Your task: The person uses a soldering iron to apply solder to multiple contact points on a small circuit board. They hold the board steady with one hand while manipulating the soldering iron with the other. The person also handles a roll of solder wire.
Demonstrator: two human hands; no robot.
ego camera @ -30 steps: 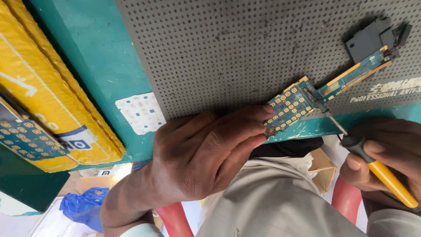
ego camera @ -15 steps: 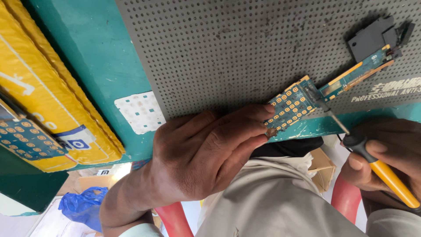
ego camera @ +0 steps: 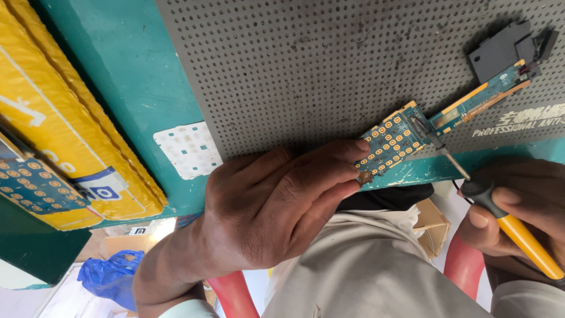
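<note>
Left hand [ego camera: 265,212] fingers [ego camera: 338,154] lie flat, close together, tips pressing the near end of the circuit board [ego camera: 393,140] onto the perforated mat [ego camera: 329,65]. Board's long axis runs up-right from those fingertips, narrowing into a strip [ego camera: 479,100] that ends at a black part [ego camera: 500,50]. Right hand [ego camera: 518,206] fingers are wrapped around a yellow-handled screwdriver [ego camera: 512,224]; its tip [ego camera: 432,141] meets the board just right of the gold-pad area, between the two hands. Left hand is nearer the board, touching it; right hand reaches it only through the tool. Mat sits on the teal bench [ego camera: 118,88], with a yellow padded pack [ego camera: 65,129] further left.
</note>
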